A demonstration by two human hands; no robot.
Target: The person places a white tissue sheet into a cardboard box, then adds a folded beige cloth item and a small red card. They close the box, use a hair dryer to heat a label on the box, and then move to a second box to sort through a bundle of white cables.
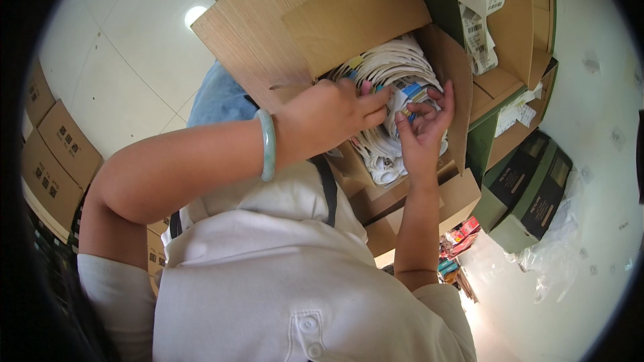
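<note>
Folded white paper labels with blue, yellow and green strips stand packed in layers inside an opened cardboard box. My left hand, below a pale green bangle, reaches over the near left side of the stack. Its bent fingers press in among the labels, and its thumb is mostly hidden. On the other side of the stack, my right hand has its thumb and curled fingers around the label edges, close to the box wall. More labels curl up in loose rolls beneath the hands.
A wood-grain board lies beside the box. Barcode label strips hang in another carton at the upper right. Green-black boxes stand by the right wall. Brown cartons are stacked at the left, beside the tiled floor.
</note>
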